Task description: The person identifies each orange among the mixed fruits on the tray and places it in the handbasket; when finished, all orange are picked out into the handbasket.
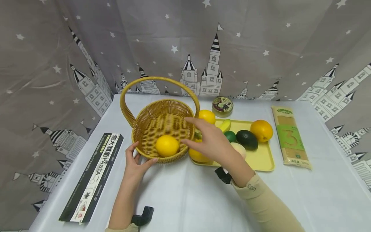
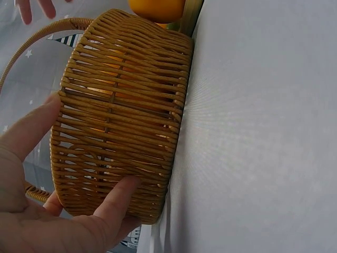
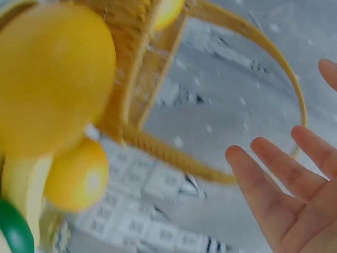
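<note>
A round wicker basket [image 1: 163,106] with a tall hoop handle stands on the table; a yellow rounded fruit [image 1: 167,146] lies inside near its front wall. My left hand [image 1: 137,162] holds the basket at its front left, thumb and fingers spread around the outer wall [image 2: 118,113]. Over the basket's right rim hovers my right hand [image 1: 210,138], its fingers apart and nothing in them. In the right wrist view its fingers [image 3: 274,195] are extended. Below and beside that hand a large yellow-orange fruit [image 3: 52,79] sits by the basket, partly covered in the head view.
A yellow tray [image 1: 262,161] right of the basket bears a banana [image 1: 224,125], a green fruit [image 1: 230,136], an avocado [image 1: 247,140], an orange [image 1: 261,130] and a pale fruit [image 1: 239,149]. Around are a round tin [image 1: 222,106], a noodle packet [image 1: 291,137] and a pasta box [image 1: 92,177].
</note>
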`<state>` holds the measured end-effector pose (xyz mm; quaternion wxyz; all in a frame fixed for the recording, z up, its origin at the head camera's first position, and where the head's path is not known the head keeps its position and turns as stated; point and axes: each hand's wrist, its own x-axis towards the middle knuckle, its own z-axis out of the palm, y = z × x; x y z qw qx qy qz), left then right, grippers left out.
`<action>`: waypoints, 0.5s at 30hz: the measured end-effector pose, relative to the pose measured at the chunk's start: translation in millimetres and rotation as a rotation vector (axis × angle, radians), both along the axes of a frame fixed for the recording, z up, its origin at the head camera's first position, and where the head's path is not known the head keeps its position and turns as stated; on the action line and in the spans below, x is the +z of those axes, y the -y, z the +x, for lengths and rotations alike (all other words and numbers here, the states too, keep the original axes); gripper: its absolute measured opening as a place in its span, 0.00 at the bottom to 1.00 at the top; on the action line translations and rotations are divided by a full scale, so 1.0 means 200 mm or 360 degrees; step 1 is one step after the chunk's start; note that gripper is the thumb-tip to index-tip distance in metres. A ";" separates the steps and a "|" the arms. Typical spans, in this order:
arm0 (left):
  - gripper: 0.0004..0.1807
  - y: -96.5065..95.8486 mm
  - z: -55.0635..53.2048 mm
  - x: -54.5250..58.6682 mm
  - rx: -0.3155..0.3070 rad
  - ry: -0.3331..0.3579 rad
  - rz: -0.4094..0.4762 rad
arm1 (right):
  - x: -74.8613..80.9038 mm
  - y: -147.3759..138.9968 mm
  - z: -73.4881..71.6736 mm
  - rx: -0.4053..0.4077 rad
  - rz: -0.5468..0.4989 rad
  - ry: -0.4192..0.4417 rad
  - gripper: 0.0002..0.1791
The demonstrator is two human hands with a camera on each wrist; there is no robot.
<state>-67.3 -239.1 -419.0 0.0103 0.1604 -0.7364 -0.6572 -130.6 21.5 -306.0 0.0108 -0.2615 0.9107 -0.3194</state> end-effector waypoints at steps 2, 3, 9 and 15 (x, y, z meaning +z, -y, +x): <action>0.51 -0.01 -0.01 0.00 -0.0008 0.0000 0.0004 | 0.03 -0.08 0.02 -0.0062 -0.0068 0.0003 0.37; 0.51 -0.01 -0.01 0.00 -0.0011 0.0000 0.0006 | 0.04 -0.12 0.02 -0.0095 -0.0095 0.0001 0.37; 0.51 -0.02 -0.02 0.00 -0.0015 0.0009 0.0023 | 0.08 -0.34 0.05 -0.0284 -0.0268 -0.0050 0.38; 0.53 -0.01 0.00 0.00 0.0007 0.0024 0.0032 | 0.05 -0.54 0.02 -0.0499 -0.0404 -0.0091 0.38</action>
